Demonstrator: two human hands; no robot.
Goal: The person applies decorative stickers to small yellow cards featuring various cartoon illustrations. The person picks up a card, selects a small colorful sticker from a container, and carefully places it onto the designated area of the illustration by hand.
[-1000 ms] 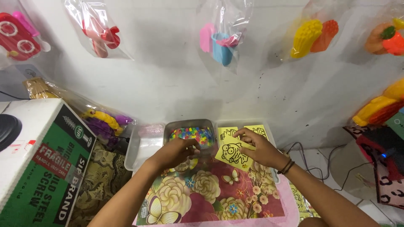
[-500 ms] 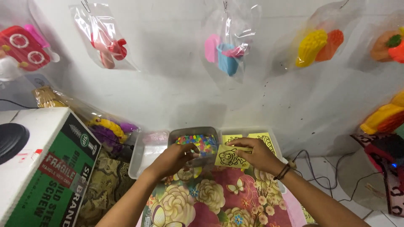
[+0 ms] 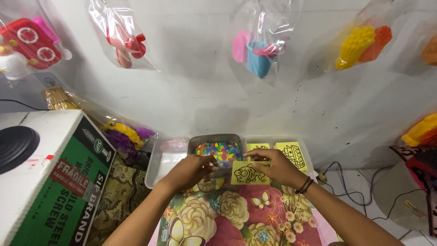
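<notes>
Here, both hands work low in the head view, over a worktop (image 3: 236, 223) covered by a cloth printed with flowers and butterflies. The right hand (image 3: 277, 166) pinches a small yellow card (image 3: 249, 173) with a black line drawing of a fish, thumb on top and fingers curled beneath its right edge; the card sits flat, just in front of the trays, over the cloth. The left hand (image 3: 191, 171) is closed around something small at its fingertips, just left of the card and close to it; what it grips is too hidden to name, though a small clear round object (image 3: 207, 184) shows right under it. Directly behind the hands stands a clear plastic tub (image 3: 217, 146) filled with many-coloured small pieces. To its left, a shallow clear tray (image 3: 166, 157) with pale contents. To its right, another tray (image 3: 305, 152) holds more yellow line-drawing cards (image 3: 291, 152) lying flat. A dark bracelet (image 3: 304, 185) rings the right wrist. At left, a large cardboard box (image 3: 54, 182) in green and white, with a black round object (image 3: 16, 146) on its top. On the white wall (image 3: 195, 91) hang clear bags with plastic toys: red (image 3: 27, 41), pink and blue (image 3: 255, 52), yellow and orange (image 3: 362, 43). Cables (image 3: 346, 182) trail on the floor at right.
</notes>
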